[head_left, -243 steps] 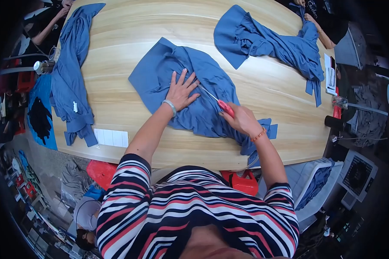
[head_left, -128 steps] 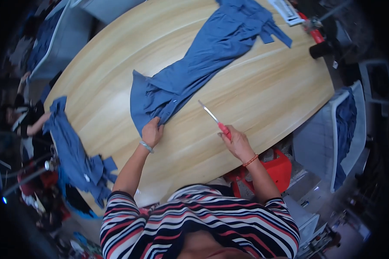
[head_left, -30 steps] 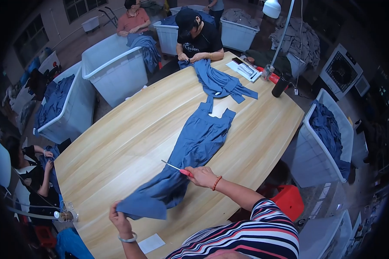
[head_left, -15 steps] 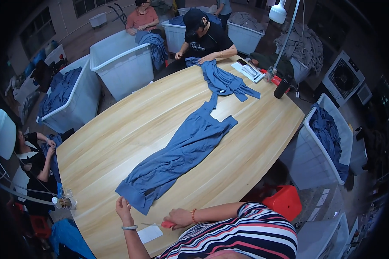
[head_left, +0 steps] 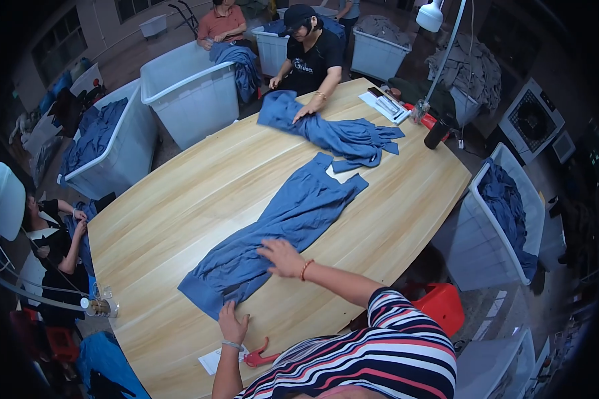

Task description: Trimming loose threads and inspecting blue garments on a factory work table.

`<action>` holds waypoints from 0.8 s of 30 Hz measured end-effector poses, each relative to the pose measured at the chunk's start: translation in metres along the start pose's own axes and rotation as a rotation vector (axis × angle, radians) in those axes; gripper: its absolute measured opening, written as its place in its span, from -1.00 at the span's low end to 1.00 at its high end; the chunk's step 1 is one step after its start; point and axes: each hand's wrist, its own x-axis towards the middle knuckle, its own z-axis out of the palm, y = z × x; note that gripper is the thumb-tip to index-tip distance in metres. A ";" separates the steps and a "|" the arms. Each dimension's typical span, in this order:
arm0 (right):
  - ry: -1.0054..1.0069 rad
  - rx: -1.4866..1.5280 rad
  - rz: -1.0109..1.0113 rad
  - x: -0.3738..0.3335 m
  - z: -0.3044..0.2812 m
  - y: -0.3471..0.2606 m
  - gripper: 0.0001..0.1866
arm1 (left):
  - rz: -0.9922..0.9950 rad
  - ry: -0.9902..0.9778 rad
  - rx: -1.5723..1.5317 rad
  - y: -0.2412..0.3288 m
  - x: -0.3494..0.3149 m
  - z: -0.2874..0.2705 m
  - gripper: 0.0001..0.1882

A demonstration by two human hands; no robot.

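Observation:
A long blue knit garment (head_left: 273,226) lies stretched diagonally over the wooden table (head_left: 160,219), its wide ribbed band (head_left: 201,292) nearest me. My left hand (head_left: 233,324) touches the corner of that band, fingers stretched and thumb apart. Further up, my right hand (head_left: 283,258) rests with spread fingers on the garment's right edge. Beside my left wrist lies a red hand tool (head_left: 261,356) with curved handles; its working end cannot be made out. A white sheet of paper (head_left: 211,361) is partly under my left forearm.
Across the table a co-worker in black (head_left: 313,60) handles another blue garment (head_left: 333,136). At the left edge sits another person (head_left: 56,239). White bins (head_left: 192,100) with cloth surround the table. A lamp (head_left: 430,16), a dark bottle (head_left: 437,132) and a red stool (head_left: 439,309) stand around.
My right hand has let go of the red tool and moved up onto the garment. My left hand has shifted right along the band. The co-worker's garment has been spread to the left.

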 end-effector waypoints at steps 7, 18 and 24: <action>-0.279 -0.180 0.317 0.017 -0.016 0.067 -0.27 | -0.072 0.033 0.232 0.009 0.009 0.009 -0.64; -0.340 0.162 0.360 -0.135 -0.008 0.038 -0.61 | -0.106 -0.018 0.200 -0.023 -0.030 -0.006 -0.86; -0.126 -0.067 0.561 -0.160 -0.026 0.076 -0.73 | 0.022 -0.206 0.092 0.012 -0.023 0.011 -0.82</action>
